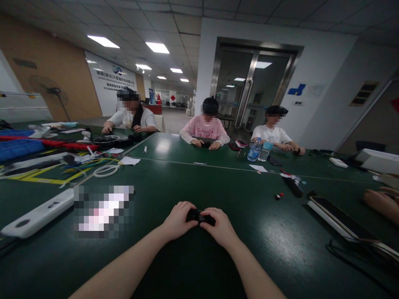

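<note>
Both hands meet over the green table [149, 257] in front of me, around a small black object [195, 215] whose exact kind I cannot make out. My left hand [178, 220] grips its left end, with the thumb along the near side. On its right end, my right hand [220, 227] is closed, the thumb pointing in toward the other thumb. Fingers hide much of the object. A lit, blurred-out screen [104, 211] lies left of my hands.
A white power strip [40, 211] lies far left, near a blue tray [20, 149] and cables. Water bottles [260, 149] stand back right. A tablet-like device [343, 218] lies right, near another person's hand [382, 203]. Several people sit around the table.
</note>
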The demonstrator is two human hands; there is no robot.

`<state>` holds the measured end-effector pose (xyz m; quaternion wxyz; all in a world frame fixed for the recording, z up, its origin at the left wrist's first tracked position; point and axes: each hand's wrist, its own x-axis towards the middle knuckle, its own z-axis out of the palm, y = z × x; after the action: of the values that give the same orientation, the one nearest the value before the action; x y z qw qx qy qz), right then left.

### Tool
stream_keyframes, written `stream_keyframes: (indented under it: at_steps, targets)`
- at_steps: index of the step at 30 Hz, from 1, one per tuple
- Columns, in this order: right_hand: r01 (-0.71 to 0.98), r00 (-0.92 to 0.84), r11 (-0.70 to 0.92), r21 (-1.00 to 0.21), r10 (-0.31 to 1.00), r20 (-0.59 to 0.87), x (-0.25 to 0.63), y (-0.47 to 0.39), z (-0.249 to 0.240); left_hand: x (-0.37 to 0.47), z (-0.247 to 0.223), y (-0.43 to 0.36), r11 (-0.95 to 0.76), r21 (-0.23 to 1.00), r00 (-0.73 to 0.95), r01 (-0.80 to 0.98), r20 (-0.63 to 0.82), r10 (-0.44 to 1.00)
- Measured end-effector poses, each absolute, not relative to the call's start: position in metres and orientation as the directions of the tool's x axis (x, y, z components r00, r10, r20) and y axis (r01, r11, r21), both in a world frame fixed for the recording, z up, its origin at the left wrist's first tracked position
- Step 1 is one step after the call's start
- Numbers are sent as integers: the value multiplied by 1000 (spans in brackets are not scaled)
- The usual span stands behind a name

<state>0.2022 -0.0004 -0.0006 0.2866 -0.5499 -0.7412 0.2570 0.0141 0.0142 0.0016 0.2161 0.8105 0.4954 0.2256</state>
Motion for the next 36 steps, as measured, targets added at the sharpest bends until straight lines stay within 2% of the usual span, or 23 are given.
stream_keyframes:
  at_steps: [19, 24, 27, 30, 36]
  targets:
    - [680, -252, 289, -674, 955, 155, 201, -1, 3, 12, 3, 13, -433, 597, 456, 675, 123, 881]
    - [594, -205, 263, -760, 963, 174, 203, -2, 8, 13, 3, 13, -413, 593, 440, 691, 108, 891]
    - [550, -169, 197, -812, 978, 123, 206, -3, 10, 12, 2, 14, -404, 598, 434, 692, 103, 895]
    - [540, -149, 157, -827, 985, 90, 210, -3, 12, 12, 1, 15, -412, 597, 431, 689, 120, 895]
    - [476, -97, 159, -865, 987, 128, 218, 0, 14, 11, 1, 14, -432, 602, 437, 671, 149, 887]
